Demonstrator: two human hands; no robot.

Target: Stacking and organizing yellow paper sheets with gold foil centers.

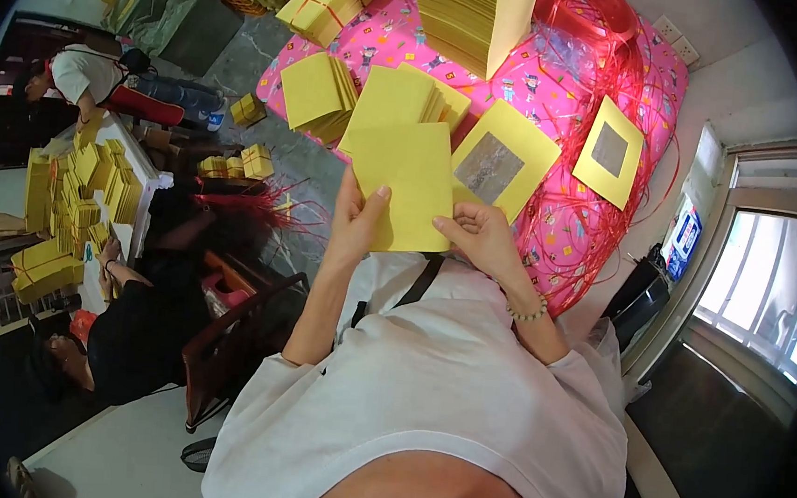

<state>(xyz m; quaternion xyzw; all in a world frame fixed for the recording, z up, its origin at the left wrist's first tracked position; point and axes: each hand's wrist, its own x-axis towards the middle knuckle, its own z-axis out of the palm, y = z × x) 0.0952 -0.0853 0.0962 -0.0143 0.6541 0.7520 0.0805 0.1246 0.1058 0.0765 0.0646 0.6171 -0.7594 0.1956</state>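
In front of my chest, I hold yellow joss paper (404,179) by its lower part. My left hand (358,218) grips its left edge, thumb on top. At the lower right edge, my right hand (482,237) pinches it between thumb and curled fingers. How many sheets are in the hold, I cannot tell. Just beyond it lies a fanned pile of yellow paper (387,98), partly covered by the held paper. Close to my right hand is a yellow sheet with a silver-grey rectangle (530,147). A similar sheet (633,146) lies farther right.
A pink patterned cloth (564,229) covers the work surface. On it are a tall yellow paper stack (454,19), a tied bundle (329,5), a loose pile (309,97) and tangled red strips (610,55). Two people work at a paper-laden table (149,178) on the left.
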